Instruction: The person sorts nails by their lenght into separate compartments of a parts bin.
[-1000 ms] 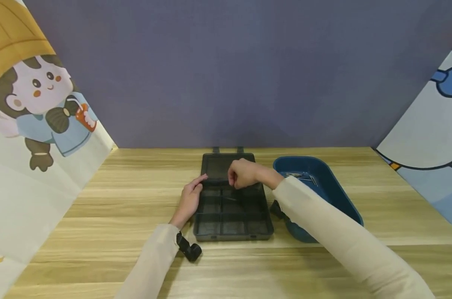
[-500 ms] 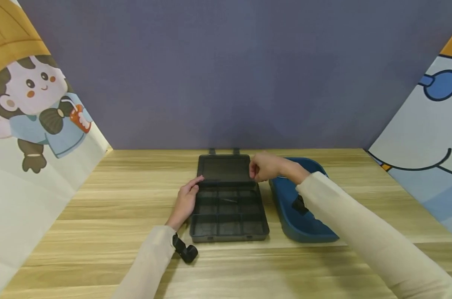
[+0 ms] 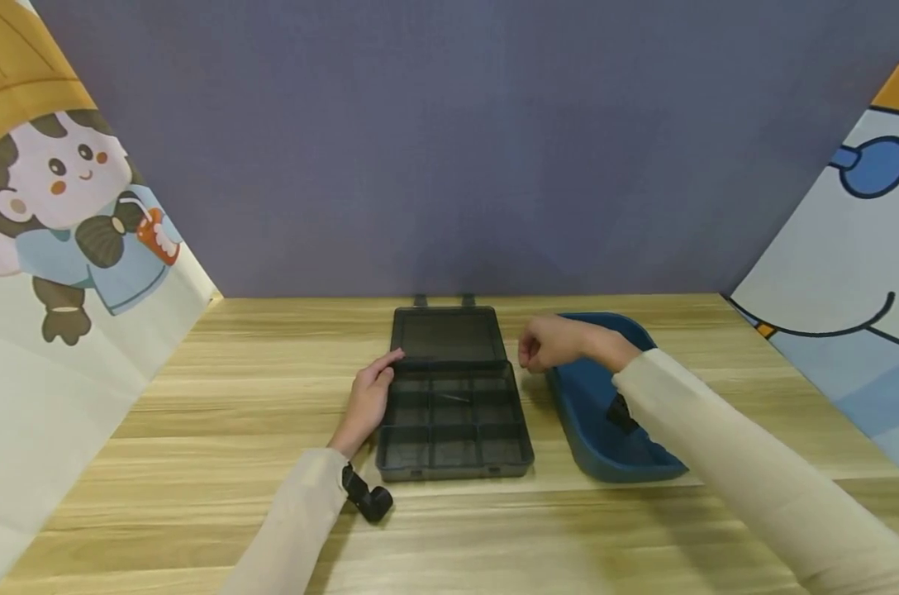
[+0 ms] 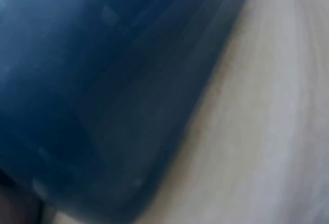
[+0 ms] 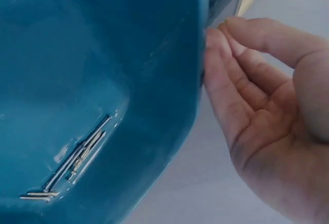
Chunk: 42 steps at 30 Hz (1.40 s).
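A dark, see-through compartment box [image 3: 457, 451] lies on the table with its lid [image 3: 449, 334] folded back. One thin sliver [image 3: 452, 397] shows in a middle compartment. My left hand [image 3: 368, 403] rests along the box's left side, fingers straight, fingertips at the hinge. My right hand [image 3: 557, 343] is between the box and the blue bin [image 3: 568, 413]. In the right wrist view its bent fingers [image 5: 218, 72] meet the thumb just outside the bin's rim; I cannot tell whether something small sits between them. Several slim, nail-like metal pieces [image 5: 77, 154] lie in the bin.
The light wooden table [image 3: 293, 330] ends at a grey-purple backdrop [image 3: 449, 149] close behind the lid. Printed panels flank both sides. A wrist camera [image 3: 368, 496] sits on the left forearm. The left wrist view is mostly a blurred dark blue surface [image 4: 97, 90].
My right hand has moved from above the box rightward to the bin's left rim. My left hand has kept its place at the box. The head view has shifted slightly.
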Tool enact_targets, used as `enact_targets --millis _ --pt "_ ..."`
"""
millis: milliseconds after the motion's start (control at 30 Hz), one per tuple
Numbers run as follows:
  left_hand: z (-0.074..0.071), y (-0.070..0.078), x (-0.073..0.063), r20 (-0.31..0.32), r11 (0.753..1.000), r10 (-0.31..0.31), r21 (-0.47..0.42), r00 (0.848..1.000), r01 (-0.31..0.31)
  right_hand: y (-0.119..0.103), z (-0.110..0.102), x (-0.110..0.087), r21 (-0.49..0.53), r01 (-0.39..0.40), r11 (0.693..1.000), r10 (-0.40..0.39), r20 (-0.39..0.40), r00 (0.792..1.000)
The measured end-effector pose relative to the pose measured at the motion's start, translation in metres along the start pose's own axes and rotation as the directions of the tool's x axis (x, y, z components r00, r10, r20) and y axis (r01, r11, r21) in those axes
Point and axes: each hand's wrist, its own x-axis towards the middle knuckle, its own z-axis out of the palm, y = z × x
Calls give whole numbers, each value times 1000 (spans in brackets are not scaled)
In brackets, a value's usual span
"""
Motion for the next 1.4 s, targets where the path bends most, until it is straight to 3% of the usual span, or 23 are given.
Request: enact_targets --millis 233,467,700,867,1200,1400 --pt "-1 1 1 -9 1000 -17 9 1000 17 12 -7 -13 68 -45 997 44 13 999" --pt "0 -1 1 10 999 -33 4 999 33 31 -21 -27 117 -42 992 50 -68 996" --pt "-1 -2 0 14 1000 -24 -12 1000 25 53 -25 -37 37 -33 999 38 -157 987" --pt "0 -3 -1 22 1000 -23 -13 1000 23 70 -22 -41 -20 -87 996 81 -204 976" --pt "0 0 -3 6 1000 -18 -19 1000 18 95 -9 -37 -153 -189 970 158 -197 968" --pt "0 0 -3 7 1000 -8 -10 1000 9 102 -5 -35 -143 -193 971 164 -193 967"
